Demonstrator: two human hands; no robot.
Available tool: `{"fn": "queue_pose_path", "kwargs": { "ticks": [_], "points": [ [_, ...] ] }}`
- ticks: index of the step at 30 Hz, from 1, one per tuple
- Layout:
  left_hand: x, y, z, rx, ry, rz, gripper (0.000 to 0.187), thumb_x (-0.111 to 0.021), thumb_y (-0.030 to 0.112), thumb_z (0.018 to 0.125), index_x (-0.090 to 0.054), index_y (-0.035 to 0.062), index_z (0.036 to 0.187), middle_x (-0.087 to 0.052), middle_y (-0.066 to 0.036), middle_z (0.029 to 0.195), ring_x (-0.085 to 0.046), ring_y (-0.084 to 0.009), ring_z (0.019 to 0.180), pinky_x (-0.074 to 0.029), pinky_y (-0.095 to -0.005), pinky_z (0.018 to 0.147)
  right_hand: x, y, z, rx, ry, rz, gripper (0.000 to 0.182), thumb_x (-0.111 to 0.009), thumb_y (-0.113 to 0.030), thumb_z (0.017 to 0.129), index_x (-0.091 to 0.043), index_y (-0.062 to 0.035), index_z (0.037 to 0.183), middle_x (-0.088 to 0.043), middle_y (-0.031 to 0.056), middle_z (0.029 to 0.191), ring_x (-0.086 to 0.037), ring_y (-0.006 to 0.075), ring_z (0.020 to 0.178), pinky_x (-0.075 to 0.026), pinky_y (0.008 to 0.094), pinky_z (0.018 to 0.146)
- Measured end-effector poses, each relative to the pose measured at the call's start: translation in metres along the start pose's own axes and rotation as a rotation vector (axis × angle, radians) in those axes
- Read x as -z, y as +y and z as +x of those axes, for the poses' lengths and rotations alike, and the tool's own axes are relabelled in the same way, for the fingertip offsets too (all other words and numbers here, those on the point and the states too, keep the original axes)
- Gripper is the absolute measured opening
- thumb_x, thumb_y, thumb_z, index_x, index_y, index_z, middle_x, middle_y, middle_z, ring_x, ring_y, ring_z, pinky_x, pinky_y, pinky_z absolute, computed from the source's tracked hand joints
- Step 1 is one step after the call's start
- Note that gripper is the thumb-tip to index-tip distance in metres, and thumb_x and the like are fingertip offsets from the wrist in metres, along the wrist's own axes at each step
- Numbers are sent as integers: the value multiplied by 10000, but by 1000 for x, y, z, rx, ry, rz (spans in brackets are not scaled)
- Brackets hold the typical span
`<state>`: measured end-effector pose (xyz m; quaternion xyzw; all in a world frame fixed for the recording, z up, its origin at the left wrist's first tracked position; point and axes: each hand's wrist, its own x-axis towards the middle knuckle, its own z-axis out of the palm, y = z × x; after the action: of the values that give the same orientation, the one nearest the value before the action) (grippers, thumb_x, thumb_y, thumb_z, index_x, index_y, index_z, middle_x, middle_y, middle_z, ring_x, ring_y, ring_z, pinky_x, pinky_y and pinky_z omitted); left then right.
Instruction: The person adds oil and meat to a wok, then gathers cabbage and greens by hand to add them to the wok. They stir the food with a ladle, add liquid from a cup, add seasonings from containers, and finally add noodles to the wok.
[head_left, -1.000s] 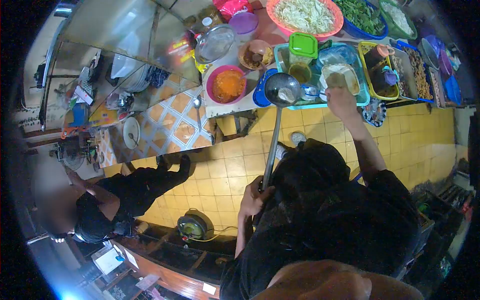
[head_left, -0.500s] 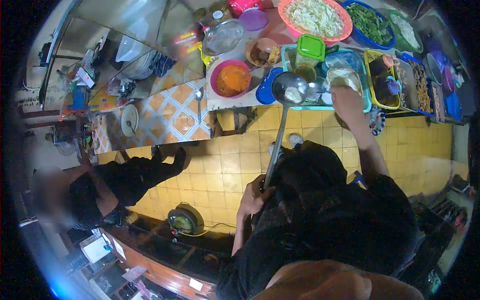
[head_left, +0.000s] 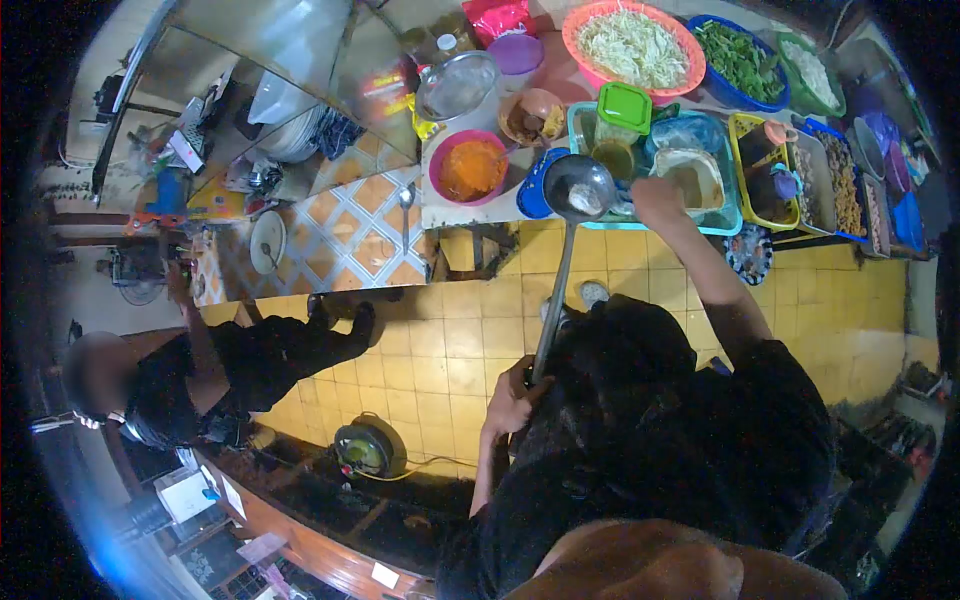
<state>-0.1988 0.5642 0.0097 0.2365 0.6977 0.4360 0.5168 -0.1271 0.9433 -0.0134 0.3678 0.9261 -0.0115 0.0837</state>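
My left hand (head_left: 510, 400) is closed round the lower end of a long metal ladle handle. The bowl of the ladle (head_left: 578, 180) is level with the table edge and has some white powder in it. My right hand (head_left: 660, 204) grips a small spoon (head_left: 621, 201), partly hidden by my fingers, whose tip is at the ladle's right rim. Just beyond my right hand, a tub of pale powder (head_left: 694, 178) stands in a turquoise tray (head_left: 732, 215). A green-lidded container (head_left: 625, 108) and a jar of brownish contents (head_left: 613, 158) share that tray.
Left of the ladle are a blue container (head_left: 535, 190), a pink bowl of orange paste (head_left: 470, 168) and a spoon (head_left: 406, 215) on the tiled counter. Shredded cabbage (head_left: 635, 48) and leafy greens (head_left: 738, 62) fill basins behind. Another person (head_left: 230, 375) is at the left.
The spoon in my right hand has moved left from beside the powder tub to the ladle's rim. My left hand still holds the ladle, nearly unmoved.
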Motion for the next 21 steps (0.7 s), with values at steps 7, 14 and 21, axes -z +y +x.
{"fn": "queue_pose_path", "kwargs": {
  "ticks": [7, 14, 21],
  "points": [
    [-6, 18, -6, -5, 32, -7, 367, -626, 183, 805, -547, -42, 1083, -642, -201, 883, -594, -216, 763, -458, -322, 699, -11, 36, -24, -76, 234, 2, 109, -560, -120, 725, -658, -86, 758, -648, 163, 757, -658, 305, 708, -539, 403, 605],
    [-2, 41, -5, 48, -1, 136, 381, -630, 185, 798, -546, -60, 1077, -646, -211, 907, -612, -232, 809, -462, -331, 724, -17, 48, -28, -47, 372, 15, 82, -585, -126, 699, -654, -116, 741, -609, 142, 719, -619, 283, 642, -533, 359, 568],
    [-5, 33, -2, 74, -12, 164, 390, -632, 193, 800, -545, -51, 1092, -646, -206, 900, -601, -230, 802, -457, -328, 725, -12, 42, -28, -19, 321, -13, 117, -566, -165, 743, -671, -131, 780, -637, 127, 818, -646, 278, 777, -537, 376, 588]
  ]
}}
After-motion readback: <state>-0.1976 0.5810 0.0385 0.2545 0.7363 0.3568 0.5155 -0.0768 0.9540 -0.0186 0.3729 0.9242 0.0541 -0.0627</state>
